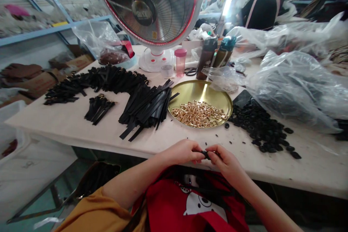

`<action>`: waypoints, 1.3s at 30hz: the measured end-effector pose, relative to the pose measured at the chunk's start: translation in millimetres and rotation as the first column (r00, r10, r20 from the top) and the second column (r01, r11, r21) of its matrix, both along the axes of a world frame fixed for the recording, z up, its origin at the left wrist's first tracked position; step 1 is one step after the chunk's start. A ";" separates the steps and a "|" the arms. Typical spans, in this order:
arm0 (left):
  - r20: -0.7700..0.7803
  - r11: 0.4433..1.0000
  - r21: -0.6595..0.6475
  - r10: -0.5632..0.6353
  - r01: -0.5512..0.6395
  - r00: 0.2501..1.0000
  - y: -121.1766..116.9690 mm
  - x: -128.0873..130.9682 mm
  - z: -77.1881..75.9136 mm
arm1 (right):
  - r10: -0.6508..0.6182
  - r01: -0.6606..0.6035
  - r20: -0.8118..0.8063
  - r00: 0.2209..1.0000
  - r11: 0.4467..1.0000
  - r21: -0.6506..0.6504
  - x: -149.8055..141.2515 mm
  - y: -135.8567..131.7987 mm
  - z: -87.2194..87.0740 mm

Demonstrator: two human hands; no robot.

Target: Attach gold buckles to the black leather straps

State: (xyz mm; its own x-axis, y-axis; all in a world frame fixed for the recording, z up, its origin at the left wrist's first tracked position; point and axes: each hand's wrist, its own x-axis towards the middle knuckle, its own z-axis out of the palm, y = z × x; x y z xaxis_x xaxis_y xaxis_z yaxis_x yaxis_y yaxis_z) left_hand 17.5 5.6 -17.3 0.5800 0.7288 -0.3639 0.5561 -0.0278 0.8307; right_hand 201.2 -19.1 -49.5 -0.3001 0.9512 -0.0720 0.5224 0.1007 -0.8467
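Observation:
Near the table's front edge, my left hand (pixel 188 152) and my right hand (pixel 221 157) meet over a small black piece (pixel 206 154). Both hands pinch it between thumb and fingers, so much of it is covered and I cannot tell its exact kind. Just beyond them, a round gold tray (pixel 174 96) carries a heap of small gold metal hardware (pixel 199 114). To the left lies a pile of black flat straps (pixel 146 107). A heap of small black rounded pieces (pixel 261 123) spreads on the right. Several black straps also lie across my red apron (pixel 168 203).
A large fan (pixel 146 7) stands at the back. Bundled straps with gold fittings (pixel 103 78) line the left, with a smaller bundle (pixel 98 108) before them. Dark bottles (pixel 208 56), a pink cup (pixel 180 63), scissors (pixel 190 71) and plastic bags (pixel 296 83) stand or lie behind. A person (pixel 262 7) sits beyond.

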 end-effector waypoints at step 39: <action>-0.038 0.933 0.324 0.180 -0.158 0.983 14.2 -33.9 49.6 | -0.364 0.436 -0.305 0.880 0.875 0.213 4.9 20.5 -14.6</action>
State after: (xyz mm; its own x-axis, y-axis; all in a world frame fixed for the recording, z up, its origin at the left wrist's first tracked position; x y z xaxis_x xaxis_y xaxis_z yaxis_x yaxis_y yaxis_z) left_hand -16.3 19.8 32.3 0.4205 0.8979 -0.1306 0.6292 -0.1849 0.7549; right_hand 206.1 1.4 -64.1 0.1370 0.9642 0.2271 0.3429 0.1689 -0.9241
